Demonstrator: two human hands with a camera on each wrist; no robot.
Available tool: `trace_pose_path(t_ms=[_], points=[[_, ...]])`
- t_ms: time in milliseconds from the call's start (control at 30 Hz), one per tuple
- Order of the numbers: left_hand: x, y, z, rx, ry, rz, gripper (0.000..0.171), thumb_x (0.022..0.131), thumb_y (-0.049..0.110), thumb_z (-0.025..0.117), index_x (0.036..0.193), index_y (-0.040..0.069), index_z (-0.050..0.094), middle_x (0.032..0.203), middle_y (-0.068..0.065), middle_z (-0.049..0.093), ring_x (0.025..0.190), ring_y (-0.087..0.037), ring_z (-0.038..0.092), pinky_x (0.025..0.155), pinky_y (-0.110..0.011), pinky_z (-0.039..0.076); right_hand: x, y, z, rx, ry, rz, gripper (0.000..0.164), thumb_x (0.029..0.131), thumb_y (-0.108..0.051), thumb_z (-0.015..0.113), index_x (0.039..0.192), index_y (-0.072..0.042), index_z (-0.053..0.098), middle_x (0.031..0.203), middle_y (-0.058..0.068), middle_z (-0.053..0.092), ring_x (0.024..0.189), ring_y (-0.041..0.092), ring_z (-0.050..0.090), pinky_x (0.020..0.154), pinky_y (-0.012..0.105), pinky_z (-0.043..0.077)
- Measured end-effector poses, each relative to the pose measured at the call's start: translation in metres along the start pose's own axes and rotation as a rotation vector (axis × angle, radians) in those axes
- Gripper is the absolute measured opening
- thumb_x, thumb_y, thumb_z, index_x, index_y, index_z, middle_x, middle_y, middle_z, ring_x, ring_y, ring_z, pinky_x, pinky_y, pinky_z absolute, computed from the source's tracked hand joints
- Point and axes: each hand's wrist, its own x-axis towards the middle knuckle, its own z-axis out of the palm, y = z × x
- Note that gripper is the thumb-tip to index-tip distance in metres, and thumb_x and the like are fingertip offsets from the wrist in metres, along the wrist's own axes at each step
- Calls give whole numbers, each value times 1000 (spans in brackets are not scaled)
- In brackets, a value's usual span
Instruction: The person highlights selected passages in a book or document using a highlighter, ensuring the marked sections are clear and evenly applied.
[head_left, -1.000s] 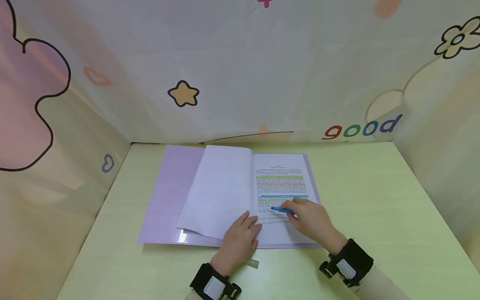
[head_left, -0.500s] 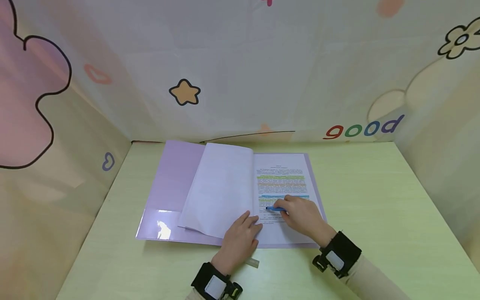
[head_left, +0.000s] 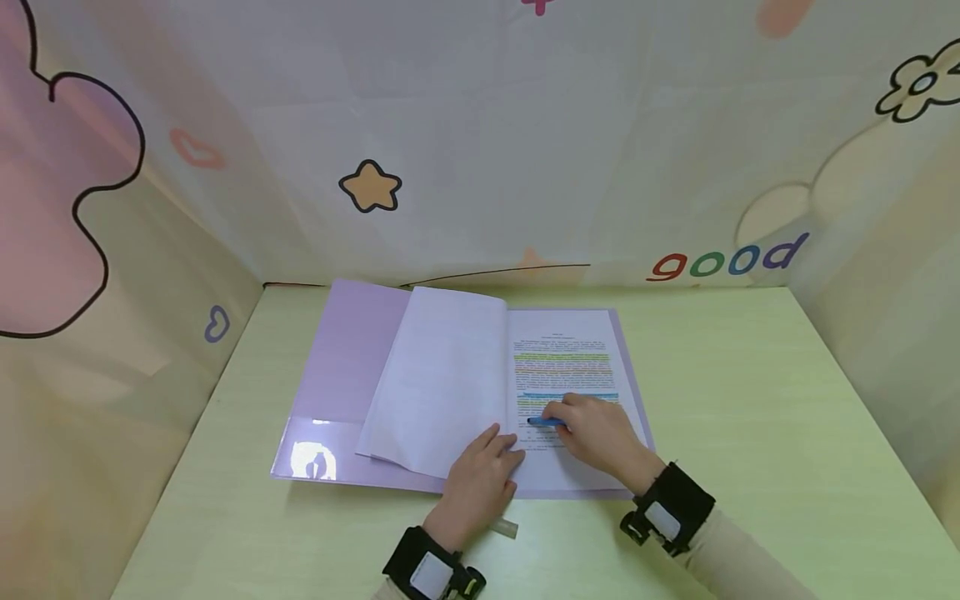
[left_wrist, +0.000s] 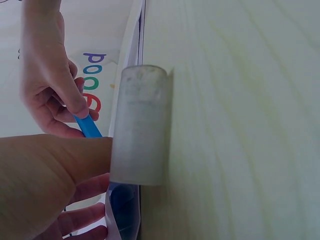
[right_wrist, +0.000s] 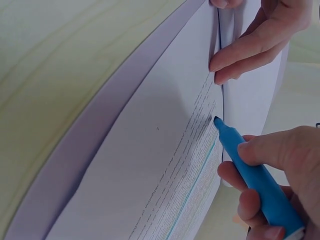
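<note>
A purple folder [head_left: 348, 358] lies open, with a white blank-looking sheet [head_left: 442, 383] turned to the left and a printed page [head_left: 581, 475] on the right. Green, orange and blue highlighting runs across some printed lines. My left hand [head_left: 482, 477] rests with fingers spread across the fold near the bottom. A blue highlighter [right_wrist: 260, 180] is gripped between the thumb and fingers of my right hand [head_left: 596, 429]. Its dark tip points left, right at the start of a text line in the lower half of the page.
On the table [head_left: 750, 417], just below the folder's lower edge and beside my left wrist, lies a small greyish translucent cylinder-like piece [left_wrist: 140, 125]. A printed cloth backdrop [head_left: 480, 167] closes off the back and both sides. Each wrist wears a black strap [head_left: 671, 508] with a camera.
My right hand with the highlighter has moved left across the page, toward the fold. The folder's left cover has tilted slightly, with a larger glare on its pocket. The left hand stays put.
</note>
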Motion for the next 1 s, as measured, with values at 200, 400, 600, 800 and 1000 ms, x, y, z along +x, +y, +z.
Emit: trace_pose_path(t_ms=[200,400,600,800,1000], points=[[-1,0,2,5,5,1,36,73,23,70,108,15,65,118,-5,58,119,-25,43,104,-31,28,1,-1,2,-2,-16,1,14,75,-12,69,87,-19,67,71,-3,57,54,11,50,40,20,36],[-1,1,1,11,-9,-1,37,73,25,71,109,15,65,119,-5,58,120,-25,42,104,-31,28,0,-2,3,1,-29,7,15,74,-12,70,87,-19,67,71,-3,57,56,12,52,40,20,37],[-1,0,3,10,-2,0,36,74,24,70,108,15,65,119,-5,58,120,-25,42,104,-31,28,4,-4,0,4,-55,8,14,75,-10,68,87,-18,67,71,-3,57,56,11,51,40,19,35],[-1,-1,4,-3,16,3,34,74,22,70,107,14,65,117,-5,58,119,-25,43,104,-32,28,10,-8,-6,-28,-104,16,14,75,-9,67,86,-17,67,71,-2,55,55,11,47,39,19,33],[-1,-1,3,-1,12,1,35,74,23,70,108,14,65,118,-5,58,119,-25,43,104,-32,28,13,-11,-9,-43,-130,22,13,75,-9,66,86,-17,67,71,-1,57,55,12,48,39,20,34]])
